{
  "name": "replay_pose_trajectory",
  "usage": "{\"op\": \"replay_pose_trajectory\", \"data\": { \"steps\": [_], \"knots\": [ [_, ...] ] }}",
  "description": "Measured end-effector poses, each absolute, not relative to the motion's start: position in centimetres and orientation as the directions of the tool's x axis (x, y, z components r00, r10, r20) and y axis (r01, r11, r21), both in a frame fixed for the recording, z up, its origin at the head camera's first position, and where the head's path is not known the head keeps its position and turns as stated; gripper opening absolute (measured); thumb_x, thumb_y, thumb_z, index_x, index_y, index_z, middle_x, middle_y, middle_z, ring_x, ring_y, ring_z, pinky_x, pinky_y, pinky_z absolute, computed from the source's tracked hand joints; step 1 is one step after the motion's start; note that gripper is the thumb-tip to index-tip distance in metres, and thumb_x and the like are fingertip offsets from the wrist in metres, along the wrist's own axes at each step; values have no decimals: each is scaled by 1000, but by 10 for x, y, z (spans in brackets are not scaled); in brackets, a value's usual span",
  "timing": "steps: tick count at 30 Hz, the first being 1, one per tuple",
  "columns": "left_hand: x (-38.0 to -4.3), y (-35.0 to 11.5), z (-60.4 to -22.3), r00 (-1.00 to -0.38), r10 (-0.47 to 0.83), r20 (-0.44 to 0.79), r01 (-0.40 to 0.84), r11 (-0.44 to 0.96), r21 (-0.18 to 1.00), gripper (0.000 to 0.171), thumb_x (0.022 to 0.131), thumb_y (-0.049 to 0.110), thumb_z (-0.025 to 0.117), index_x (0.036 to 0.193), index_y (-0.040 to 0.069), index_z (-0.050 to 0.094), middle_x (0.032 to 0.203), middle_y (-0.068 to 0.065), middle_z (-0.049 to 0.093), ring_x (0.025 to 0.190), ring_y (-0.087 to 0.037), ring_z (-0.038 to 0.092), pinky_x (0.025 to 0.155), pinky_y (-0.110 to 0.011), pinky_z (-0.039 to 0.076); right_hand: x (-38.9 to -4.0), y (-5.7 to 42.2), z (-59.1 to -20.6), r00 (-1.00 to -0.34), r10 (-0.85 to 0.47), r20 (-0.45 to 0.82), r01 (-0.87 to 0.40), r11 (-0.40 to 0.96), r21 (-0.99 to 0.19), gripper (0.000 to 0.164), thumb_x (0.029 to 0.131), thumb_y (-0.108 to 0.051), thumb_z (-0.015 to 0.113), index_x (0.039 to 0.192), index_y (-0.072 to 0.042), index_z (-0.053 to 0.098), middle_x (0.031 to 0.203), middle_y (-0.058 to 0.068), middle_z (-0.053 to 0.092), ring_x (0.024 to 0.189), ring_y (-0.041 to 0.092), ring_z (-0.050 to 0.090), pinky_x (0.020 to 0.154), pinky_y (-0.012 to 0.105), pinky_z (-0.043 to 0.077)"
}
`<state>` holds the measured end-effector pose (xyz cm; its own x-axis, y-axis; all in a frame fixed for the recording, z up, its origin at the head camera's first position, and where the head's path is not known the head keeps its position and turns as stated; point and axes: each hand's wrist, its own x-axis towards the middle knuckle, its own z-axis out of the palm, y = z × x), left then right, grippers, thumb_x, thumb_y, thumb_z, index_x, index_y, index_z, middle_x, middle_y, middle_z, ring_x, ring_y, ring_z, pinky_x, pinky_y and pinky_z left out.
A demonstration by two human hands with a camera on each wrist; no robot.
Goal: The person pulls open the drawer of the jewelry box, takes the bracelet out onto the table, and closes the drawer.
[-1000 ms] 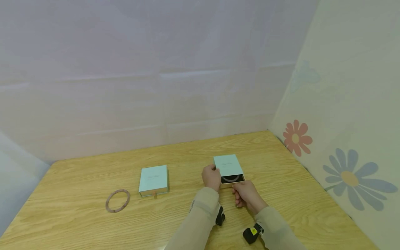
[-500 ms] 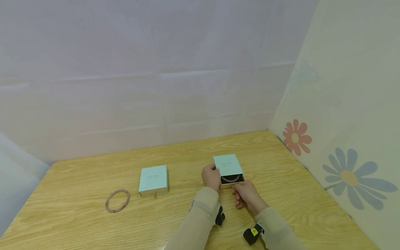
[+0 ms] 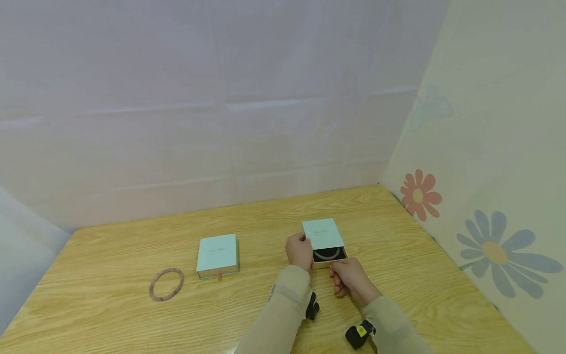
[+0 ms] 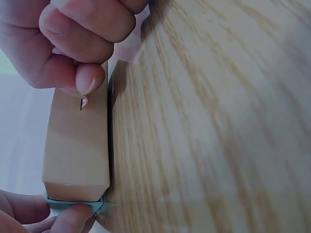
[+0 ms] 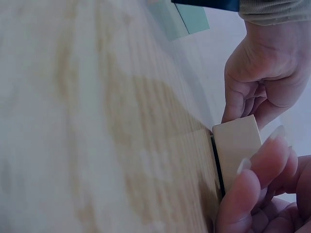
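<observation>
A pale teal drawer-style jewellery box [image 3: 323,234] lies on the right part of the table, partly pulled out. Its cream drawer [image 4: 77,141] has a dark lining, and part of a bangle [image 3: 326,257] shows inside; the sleeve hides the rest. My left hand [image 3: 299,252] grips the sleeve by its left side, thumb and fingers showing at the teal edge in the left wrist view. With thumb and finger, my right hand [image 3: 352,279] pinches the small ribbon tab [image 4: 83,101] on the drawer's front.
A second teal box [image 3: 217,253], closed, with its own ribbon tab [image 3: 219,278], lies left of the hands. Farther left, a brownish-pink bangle [image 3: 166,284] lies flat on the wooden table [image 3: 132,246]. Walls stand behind and to the right.
The drawer has slid slightly farther out toward me, so a little more of its bangle shows. My right hand has shifted slightly with it; the left hand keeps its place.
</observation>
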<state>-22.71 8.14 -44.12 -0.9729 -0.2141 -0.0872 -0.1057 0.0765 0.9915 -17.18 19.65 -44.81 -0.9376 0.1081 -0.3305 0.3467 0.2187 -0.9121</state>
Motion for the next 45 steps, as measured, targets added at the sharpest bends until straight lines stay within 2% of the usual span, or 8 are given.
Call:
{"op": "replay_pose_trajectory", "data": {
  "steps": [4, 9, 17, 25, 29, 33, 37, 45],
  "knots": [
    [-227, 81, -441, -973, -218, -79, -100, 88, 991, 42, 94, -8, 53, 63, 11, 33, 68, -6, 45, 56, -16, 29, 56, -30, 31, -171, 197, -448, -938, 106, -329, 345, 221, -912, 25, 91, 1, 44, 68, 2, 56, 44, -1, 42, 36, 9, 46, 37, 24, 44],
    [-226, 81, -440, -973, -218, -76, -98, 96, 991, 37, 94, -8, 53, 64, 8, 39, 70, -7, 50, 58, -17, 31, 57, -31, 32, -169, 197, -448, -937, 108, -333, 349, 224, -910, 25, 91, 0, 45, 68, 1, 56, 44, -1, 42, 36, 9, 46, 37, 25, 44],
    [-227, 80, -441, -969, -237, -74, -111, 150, 982, 16, 93, -7, 56, 79, -5, 65, 82, -13, 65, 67, -17, 49, 60, -31, 42, -167, 196, -446, -937, 117, -329, 348, 225, -910, 24, 89, 1, 45, 68, 2, 56, 44, 0, 42, 36, 9, 47, 37, 25, 45],
    [-226, 80, -441, -971, -232, -56, -89, 135, 987, 31, 92, -8, 56, 65, 4, 48, 76, -11, 61, 63, -16, 41, 57, -30, 36, -168, 195, -449, -933, 133, -335, 357, 210, -910, 24, 90, 1, 45, 68, 2, 56, 44, -1, 42, 35, 8, 46, 37, 24, 44],
    [-227, 81, -441, -971, -229, -70, -96, 104, 990, 41, 93, -7, 55, 61, 10, 37, 60, -3, 41, 54, -14, 31, 52, -29, 30, -167, 195, -449, -933, 129, -337, 357, 205, -911, 24, 89, 1, 45, 69, 2, 56, 44, -1, 43, 35, 8, 46, 37, 25, 44],
    [-227, 81, -441, -971, -225, -86, -107, 83, 991, 50, 93, -7, 55, 60, 16, 25, 57, 0, 22, 50, -14, 21, 50, -28, 24, -166, 196, -449, -935, 122, -332, 351, 208, -913, 23, 88, 1, 45, 69, 3, 57, 44, -1, 43, 35, 8, 45, 37, 24, 43],
    [-226, 81, -440, -970, -226, -89, -112, 89, 990, 50, 93, -7, 55, 61, 16, 25, 58, 0, 22, 52, -15, 21, 52, -28, 25, -165, 196, -448, -936, 119, -331, 350, 208, -913, 23, 88, 2, 45, 68, 3, 57, 43, -1, 43, 34, 8, 44, 36, 24, 43],
    [-224, 81, -439, -972, -222, -71, -96, 103, 990, 47, 93, -7, 54, 62, 15, 27, 59, -3, 35, 54, -15, 25, 53, -30, 27, -163, 194, -446, -930, 135, -341, 363, 204, -909, 22, 87, 2, 45, 68, 3, 56, 43, -1, 42, 34, 8, 45, 35, 24, 42]
  ]
}}
